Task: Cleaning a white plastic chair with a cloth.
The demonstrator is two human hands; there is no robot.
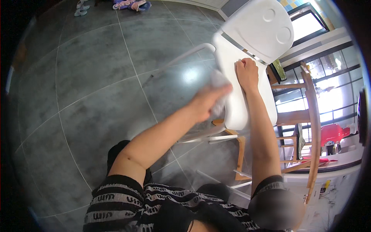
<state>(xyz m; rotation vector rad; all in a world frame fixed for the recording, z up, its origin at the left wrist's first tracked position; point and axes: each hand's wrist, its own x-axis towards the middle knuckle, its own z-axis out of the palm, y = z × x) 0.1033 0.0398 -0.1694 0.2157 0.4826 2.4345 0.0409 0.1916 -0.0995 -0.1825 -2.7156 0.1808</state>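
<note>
A white chair [239, 112] with a smooth seat and a backrest stands in front of me to the right. My left hand [206, 100] grips a pale cloth [219, 79] against the left edge of the seat; both are smeared by motion. On top of the seat lies my right hand [247, 73], its fingers curled under. A small whitish bit shows at those fingertips, but what they hold, if anything, is hidden.
Right of the white chair stands a wooden chair [313, 127]. Beyond it a red bottle [334, 133] rests by a white surface. Shoes [81, 9] and a purple-pink item [131, 4] lie on the grey tiled floor [96, 96] at the far left.
</note>
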